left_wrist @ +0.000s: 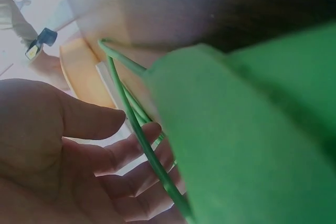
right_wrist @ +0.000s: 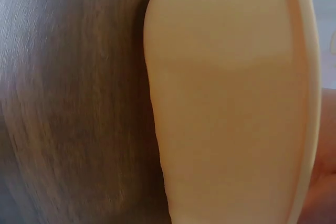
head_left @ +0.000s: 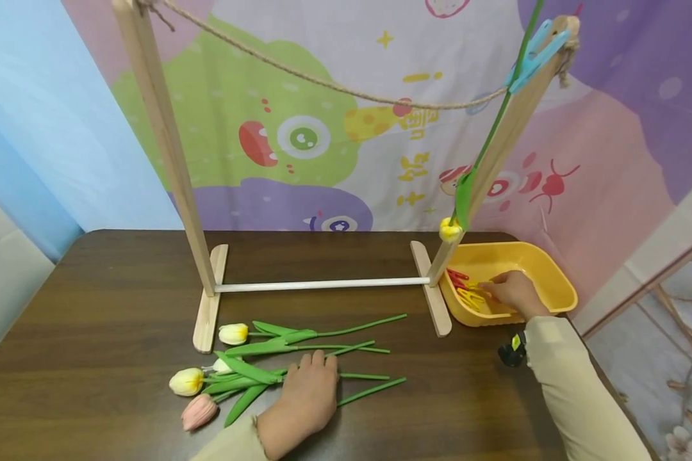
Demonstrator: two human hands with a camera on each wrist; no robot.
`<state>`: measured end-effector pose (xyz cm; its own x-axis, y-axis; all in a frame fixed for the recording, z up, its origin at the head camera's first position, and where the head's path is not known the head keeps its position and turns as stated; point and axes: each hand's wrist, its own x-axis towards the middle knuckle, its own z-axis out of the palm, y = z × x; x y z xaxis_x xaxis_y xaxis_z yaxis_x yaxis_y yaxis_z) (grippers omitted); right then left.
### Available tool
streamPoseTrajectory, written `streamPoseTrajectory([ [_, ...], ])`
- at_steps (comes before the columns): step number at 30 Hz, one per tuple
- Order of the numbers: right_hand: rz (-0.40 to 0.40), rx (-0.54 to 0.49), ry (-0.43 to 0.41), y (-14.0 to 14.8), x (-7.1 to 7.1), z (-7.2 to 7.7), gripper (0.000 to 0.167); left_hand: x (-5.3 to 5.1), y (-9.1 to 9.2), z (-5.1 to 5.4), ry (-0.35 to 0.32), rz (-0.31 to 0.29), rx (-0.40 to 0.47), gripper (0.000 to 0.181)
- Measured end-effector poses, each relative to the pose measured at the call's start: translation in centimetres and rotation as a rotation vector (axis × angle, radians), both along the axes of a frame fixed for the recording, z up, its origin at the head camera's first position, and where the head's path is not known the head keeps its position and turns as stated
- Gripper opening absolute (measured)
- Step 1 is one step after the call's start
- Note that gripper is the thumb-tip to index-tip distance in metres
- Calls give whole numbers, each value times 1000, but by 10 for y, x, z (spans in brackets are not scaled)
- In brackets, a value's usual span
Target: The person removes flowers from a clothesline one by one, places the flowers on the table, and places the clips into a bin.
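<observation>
My left hand (head_left: 310,394) lies over the green stems of several artificial tulips on the table. In the left wrist view, a stem (left_wrist: 149,153) passes between the thumb and the loosely bent fingers, and a broad leaf (left_wrist: 226,129) fills the right side. The flower heads, among them a yellow-white tulip (head_left: 186,381) and a pink tulip (head_left: 199,412), point left. My right hand (head_left: 516,291) reaches into a yellow basin (head_left: 553,282), its fingertips at yellow clothespins (head_left: 470,299) beside red clothespins (head_left: 457,278). The basin wall hides those fingertips in the right wrist view.
A wooden frame (head_left: 167,141) stands behind the flowers, with a white rod (head_left: 323,284) low across it. From its sagging twine (head_left: 323,83) a yellow tulip (head_left: 451,229) hangs head down by a blue clothespin (head_left: 533,57), near the right post. A patterned cloth (head_left: 323,38) covers the back.
</observation>
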<state>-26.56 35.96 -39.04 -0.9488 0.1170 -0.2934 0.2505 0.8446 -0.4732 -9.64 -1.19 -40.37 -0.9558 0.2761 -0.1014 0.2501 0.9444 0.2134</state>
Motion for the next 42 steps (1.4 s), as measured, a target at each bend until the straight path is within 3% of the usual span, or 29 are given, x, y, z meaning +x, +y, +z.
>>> streamPoseTrajectory([
  [3, 34, 34, -24, 4, -1, 0, 68, -1, 1, 0, -10, -1, 6, 12],
  [8, 70, 80, -26, 5, -1, -1, 58, -4, 2, 1, -43, -11, 20, 15],
  [14, 72, 116, -58, 9, 2, -2, 57, -6, 4, 3, -20, -27, 27, 16],
  [18, 63, 105, -20, 9, 5, 2, 55, -8, 3, 5, 17, -42, 46, 17],
  [23, 63, 96, 154, 0, 10, 21, 49, -9, 0, 8, 58, -62, 102, 19],
  [31, 2, -33, 494, -17, 21, 77, 45, -23, -2, 27, 84, -155, 255, 18],
  [36, -17, -106, 738, -32, 28, 113, 36, -35, -1, 47, 96, -179, 361, 17],
  [42, -10, -259, 1018, -56, 34, 164, 25, -52, 3, 84, 171, -149, 501, 15],
])
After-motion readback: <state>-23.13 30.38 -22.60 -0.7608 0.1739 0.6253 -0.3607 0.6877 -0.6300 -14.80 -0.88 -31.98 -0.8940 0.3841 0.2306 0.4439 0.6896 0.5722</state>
